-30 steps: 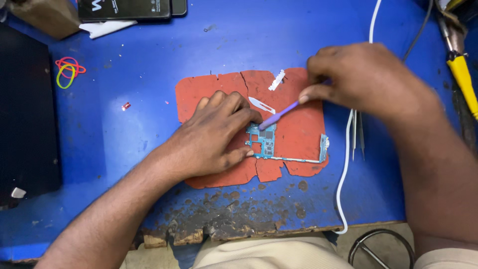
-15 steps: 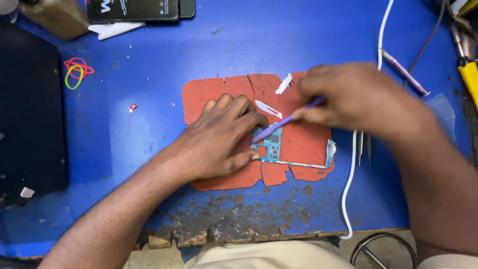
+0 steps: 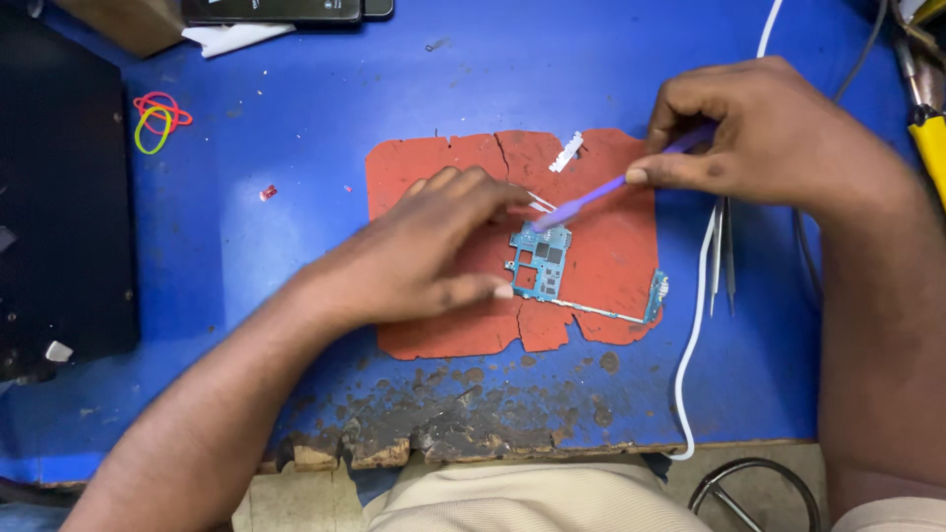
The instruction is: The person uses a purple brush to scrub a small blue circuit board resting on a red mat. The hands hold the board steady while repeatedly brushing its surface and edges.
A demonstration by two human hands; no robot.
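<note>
A small blue-green circuit board (image 3: 544, 262) lies on a cracked red mat (image 3: 611, 256) in the middle of the blue table. My left hand (image 3: 424, 246) rests on the mat, its thumb and fingers pinning the board's left edge. My right hand (image 3: 759, 138) pinches a thin purple stick tool (image 3: 591, 198), whose tip touches the board's top edge. A narrow strip of the board runs right to a small connector part (image 3: 655, 294).
A white plastic clip (image 3: 566, 152) lies on the mat's top. Tweezers (image 3: 722, 251) and a white cable (image 3: 695, 325) lie to the right. Coloured rubber bands (image 3: 158, 118) and a black device (image 3: 59, 207) are at left. A yellow-handled tool (image 3: 928, 148) is far right.
The view has shifted slightly; my right hand has drawn a little up and right while the tool tip stays at the board. My left hand keeps holding the board.
</note>
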